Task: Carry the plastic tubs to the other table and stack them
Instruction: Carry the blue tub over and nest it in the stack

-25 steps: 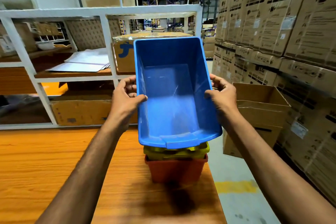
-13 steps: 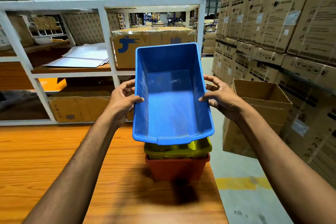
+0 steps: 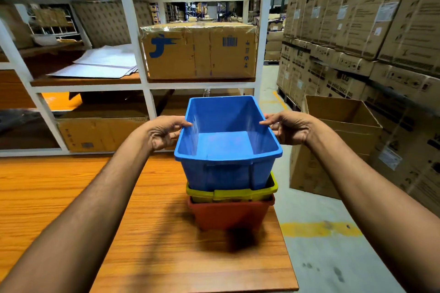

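Blue tub point(image 3: 227, 150) sitting upright in yellow tub point(image 3: 232, 192) over red tub point(image 3: 229, 213), near the wooden table's point(image 3: 95, 209) right edge, left hand point(image 3: 164, 134) and right hand point(image 3: 289, 128) fingers gripping its side rims

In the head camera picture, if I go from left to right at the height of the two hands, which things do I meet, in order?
Closed brown cardboard box on the low shelf → left hand → blue rectangular plastic tub → right hand → open brown cardboard box on the floor.
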Available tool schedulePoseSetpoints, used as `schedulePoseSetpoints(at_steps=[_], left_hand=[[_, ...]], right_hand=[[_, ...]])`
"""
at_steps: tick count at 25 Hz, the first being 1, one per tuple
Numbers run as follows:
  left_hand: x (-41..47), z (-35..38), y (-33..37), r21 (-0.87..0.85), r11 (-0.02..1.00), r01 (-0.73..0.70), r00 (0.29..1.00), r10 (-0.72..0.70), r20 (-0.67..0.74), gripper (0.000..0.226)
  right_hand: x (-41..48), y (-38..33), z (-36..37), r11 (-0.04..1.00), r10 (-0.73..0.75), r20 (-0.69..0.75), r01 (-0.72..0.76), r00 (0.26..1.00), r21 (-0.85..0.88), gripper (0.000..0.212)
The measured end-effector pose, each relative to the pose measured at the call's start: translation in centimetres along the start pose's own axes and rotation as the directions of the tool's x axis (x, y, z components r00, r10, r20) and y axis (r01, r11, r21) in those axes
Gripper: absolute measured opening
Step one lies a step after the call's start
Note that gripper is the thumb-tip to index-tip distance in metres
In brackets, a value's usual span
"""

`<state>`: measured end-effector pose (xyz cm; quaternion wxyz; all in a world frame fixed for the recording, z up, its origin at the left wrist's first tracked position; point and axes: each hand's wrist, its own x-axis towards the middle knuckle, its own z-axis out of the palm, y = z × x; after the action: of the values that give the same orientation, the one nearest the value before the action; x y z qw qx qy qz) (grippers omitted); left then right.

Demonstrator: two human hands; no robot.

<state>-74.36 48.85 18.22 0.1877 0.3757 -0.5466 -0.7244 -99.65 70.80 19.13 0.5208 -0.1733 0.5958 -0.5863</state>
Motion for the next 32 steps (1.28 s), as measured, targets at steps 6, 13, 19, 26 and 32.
schedulePoseSetpoints(at_steps=[6, 13, 19, 26, 32], left_hand=[[0.9, 0.3, -1.6, 0.040, 0.994, 0.098, 0.995, -0.097, -0.019, 0.048], [2.3, 0.3, -4.0, 0.062, 0.976, 0.209, 0.977, -0.206, -0.059, 0.047], [2.2, 1.4, -4.8, 0.100, 0.966, 0.238, 0.967, -0.226, -0.121, 0.044], [1.3, 1.8, -6.1, 0.128, 0.975, 0.181, 0.965, -0.151, -0.216, 0.034], [-0.2, 2.0, -6.2, 0.095, 0.989, 0.110, 0.970, -0.086, -0.226, 0.037]], right_hand=[[1.7, 0.9, -0.4, 0.993, 0.091, -0.078, -0.097, 0.993, -0.074, 0.041], [2.7, 3.1, -0.5, 0.981, 0.122, -0.173, -0.146, 0.977, -0.131, 0.047], [3.0, 4.2, -1.0, 0.972, 0.134, -0.238, -0.174, 0.962, -0.156, 0.034], [3.0, 5.4, -1.4, 0.974, 0.144, -0.261, -0.183, 0.955, -0.135, 0.041], [2.7, 5.3, -1.0, 0.966, 0.072, -0.300, -0.142, 0.951, -0.218, 0.038]])
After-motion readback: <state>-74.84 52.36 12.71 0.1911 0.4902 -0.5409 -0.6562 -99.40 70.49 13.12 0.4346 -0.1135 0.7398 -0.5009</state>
